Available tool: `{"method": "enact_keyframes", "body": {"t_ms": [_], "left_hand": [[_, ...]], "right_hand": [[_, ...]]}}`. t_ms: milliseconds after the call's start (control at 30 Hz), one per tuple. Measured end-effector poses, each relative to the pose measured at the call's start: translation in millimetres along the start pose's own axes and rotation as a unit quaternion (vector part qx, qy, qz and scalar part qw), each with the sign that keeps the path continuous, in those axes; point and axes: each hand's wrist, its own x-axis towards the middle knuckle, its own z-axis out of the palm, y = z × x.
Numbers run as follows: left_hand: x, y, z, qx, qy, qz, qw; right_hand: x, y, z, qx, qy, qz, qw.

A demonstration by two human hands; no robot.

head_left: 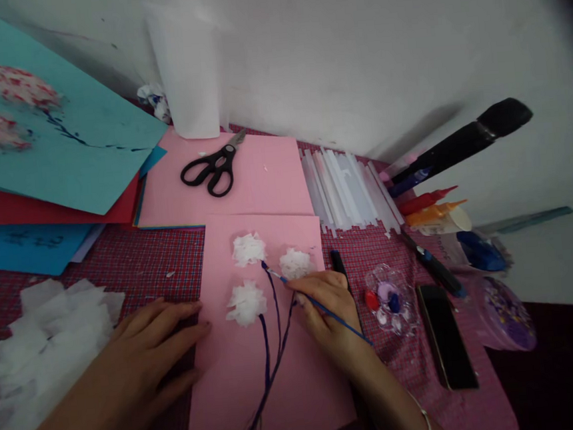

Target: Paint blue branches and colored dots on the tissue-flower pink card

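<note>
A pink sheet of paper [226, 394] lies before me, with three white tissue-paper flowers [247, 303] on it and dark blue painted stems [265, 350] running down from them. My right hand [330, 311] pinches a thin blue paintbrush [335, 318]; its tip touches the paper just under the top flower. Fingers spread, my left hand [152, 347] rests flat with its fingertips at the sheet's left edge. Beside that hand sits a heap of white tissue pieces [56, 335]. To the right stands a clear flower-shaped palette [388, 300] holding red, white and blue paint.
Black scissors [217, 167] lie on a pink paper stack [273, 176]. White glue sticks [347, 189], paint tubes [431, 206], a utility knife [434, 262] and a phone [446, 335] are on the right. Painted cards [96, 165] lean at the left, and a wall rises behind.
</note>
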Motion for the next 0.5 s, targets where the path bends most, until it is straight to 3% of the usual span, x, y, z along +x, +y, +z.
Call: {"method": "enact_keyframes", "body": {"t_ms": [500], "left_hand": [[-0.2, 2.4, -2.3, 0.0, -0.016, -0.012, 1.0]], "right_hand": [[-6.9, -15.4, -11.0, -0.024, -0.013, 0.011, 1.0]]}}
